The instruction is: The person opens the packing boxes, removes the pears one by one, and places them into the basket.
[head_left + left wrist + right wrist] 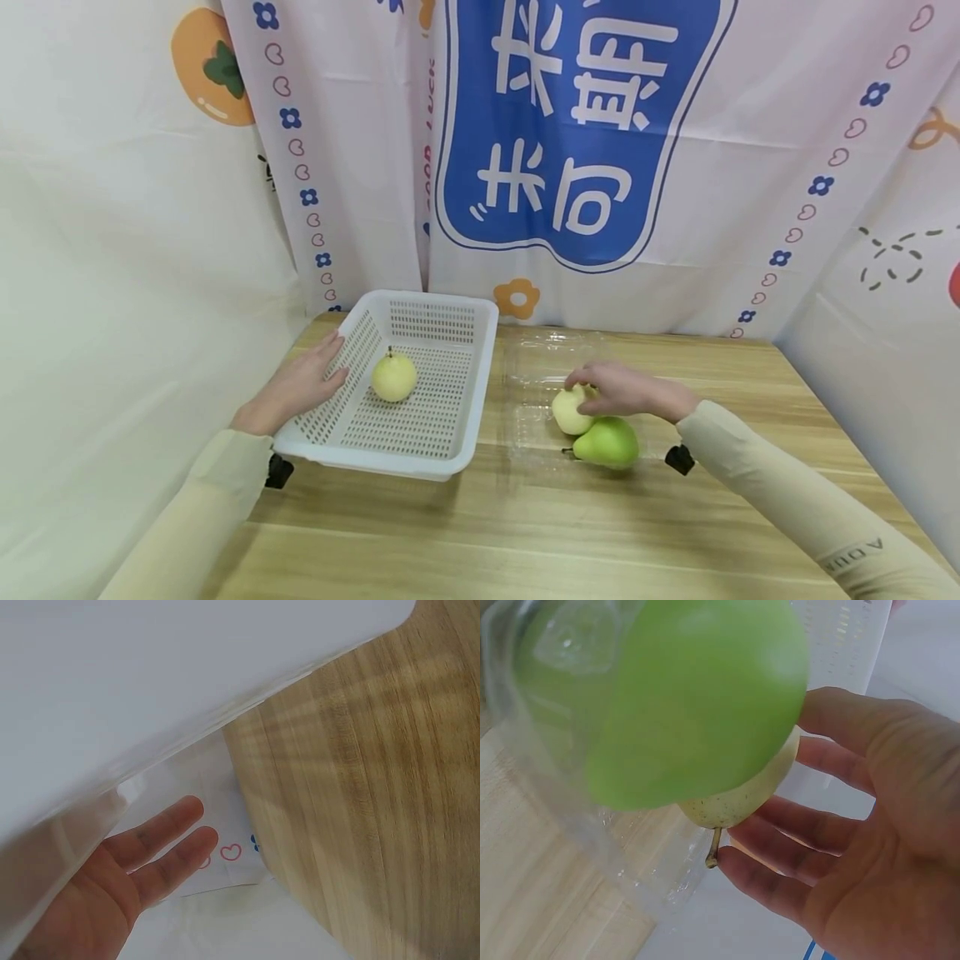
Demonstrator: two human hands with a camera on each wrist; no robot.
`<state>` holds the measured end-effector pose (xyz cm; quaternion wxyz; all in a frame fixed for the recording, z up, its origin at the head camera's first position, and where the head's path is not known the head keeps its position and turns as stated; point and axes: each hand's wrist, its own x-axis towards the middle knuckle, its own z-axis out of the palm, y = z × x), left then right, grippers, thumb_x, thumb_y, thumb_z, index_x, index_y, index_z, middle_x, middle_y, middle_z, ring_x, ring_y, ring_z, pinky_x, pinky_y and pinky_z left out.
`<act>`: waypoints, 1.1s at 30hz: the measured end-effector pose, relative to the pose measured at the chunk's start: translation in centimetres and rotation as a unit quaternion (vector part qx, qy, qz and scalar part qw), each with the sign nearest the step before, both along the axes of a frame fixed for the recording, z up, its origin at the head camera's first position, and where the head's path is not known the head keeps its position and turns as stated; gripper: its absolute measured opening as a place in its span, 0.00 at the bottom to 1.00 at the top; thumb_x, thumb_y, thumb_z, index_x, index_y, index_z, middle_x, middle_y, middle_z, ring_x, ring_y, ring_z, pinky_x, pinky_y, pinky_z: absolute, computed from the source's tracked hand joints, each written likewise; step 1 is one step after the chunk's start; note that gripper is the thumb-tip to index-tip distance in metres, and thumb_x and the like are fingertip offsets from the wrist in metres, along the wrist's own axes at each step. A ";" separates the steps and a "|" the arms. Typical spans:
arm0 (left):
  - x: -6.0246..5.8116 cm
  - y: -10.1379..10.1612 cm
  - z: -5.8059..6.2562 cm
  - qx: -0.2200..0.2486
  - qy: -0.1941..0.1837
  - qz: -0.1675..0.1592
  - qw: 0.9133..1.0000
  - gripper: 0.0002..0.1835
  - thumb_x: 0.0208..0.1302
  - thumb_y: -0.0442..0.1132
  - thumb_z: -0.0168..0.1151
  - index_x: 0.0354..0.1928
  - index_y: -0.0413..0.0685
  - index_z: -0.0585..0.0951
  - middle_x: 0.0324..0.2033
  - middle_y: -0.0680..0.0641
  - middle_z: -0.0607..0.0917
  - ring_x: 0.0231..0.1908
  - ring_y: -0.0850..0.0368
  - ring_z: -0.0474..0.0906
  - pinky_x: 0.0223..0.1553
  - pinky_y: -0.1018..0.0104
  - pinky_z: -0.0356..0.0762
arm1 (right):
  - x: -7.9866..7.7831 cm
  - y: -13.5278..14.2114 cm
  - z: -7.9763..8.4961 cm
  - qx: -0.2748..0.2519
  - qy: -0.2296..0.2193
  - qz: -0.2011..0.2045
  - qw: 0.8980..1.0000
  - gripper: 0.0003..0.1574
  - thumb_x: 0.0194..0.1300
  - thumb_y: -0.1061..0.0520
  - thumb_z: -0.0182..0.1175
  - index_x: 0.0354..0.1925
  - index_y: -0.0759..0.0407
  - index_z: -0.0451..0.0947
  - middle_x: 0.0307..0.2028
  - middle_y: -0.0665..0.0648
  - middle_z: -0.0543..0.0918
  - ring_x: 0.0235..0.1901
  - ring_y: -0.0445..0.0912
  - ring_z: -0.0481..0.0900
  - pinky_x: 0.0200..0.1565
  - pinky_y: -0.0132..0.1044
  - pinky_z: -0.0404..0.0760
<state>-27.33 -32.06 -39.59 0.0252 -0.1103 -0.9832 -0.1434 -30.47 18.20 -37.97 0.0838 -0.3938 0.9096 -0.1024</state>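
At the left side of a white slotted basket, my left hand rests against the rim with its fingers straight. The left wrist view shows two straight fingers outside the basket wall; the rest are partly hidden. A round pale yellow pear lies in the basket. On the right, my right hand grips another pale yellow pear, fingers curled around it. Beside that one lies a green pear, which covers part of it in the right wrist view. Both are in a clear plastic container.
Everything stands on a wooden table. Printed white cloth hangs behind the table and along both sides. The transparent container stands just right of the basket, and its edges are hard to make out.
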 end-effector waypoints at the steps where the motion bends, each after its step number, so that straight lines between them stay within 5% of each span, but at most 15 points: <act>1: 0.0 0.0 0.0 0.000 -0.001 0.000 1.000 0.36 0.73 0.44 0.49 0.74 0.32 0.51 0.76 0.31 0.46 0.73 0.30 0.49 0.75 0.39 0.47 | 0.0 -0.1 0.0 0.003 0.005 0.004 1.000 0.25 0.60 0.53 0.66 0.56 0.57 0.79 0.48 0.59 0.83 0.45 0.50 0.80 0.47 0.45 0.82; 14: -0.2 -0.3 -0.4 -0.002 0.003 -0.004 1.000 0.36 0.73 0.44 0.49 0.74 0.32 0.52 0.76 0.32 0.47 0.73 0.29 0.49 0.74 0.38 0.48 | -0.2 -0.3 -0.4 0.014 0.001 0.020 1.000 0.30 0.62 0.48 0.66 0.60 0.58 0.78 0.46 0.60 0.83 0.41 0.46 0.78 0.42 0.41 0.80; 33: -0.1 -0.1 -0.2 -0.004 0.008 0.001 1.000 0.36 0.73 0.45 0.49 0.74 0.32 0.53 0.75 0.31 0.48 0.73 0.30 0.51 0.74 0.39 0.50 | -0.2 -1.2 -0.4 0.065 -0.073 -0.025 0.995 0.47 0.52 0.50 0.72 0.68 0.55 0.69 0.47 0.58 0.81 0.41 0.45 0.76 0.43 0.40 0.80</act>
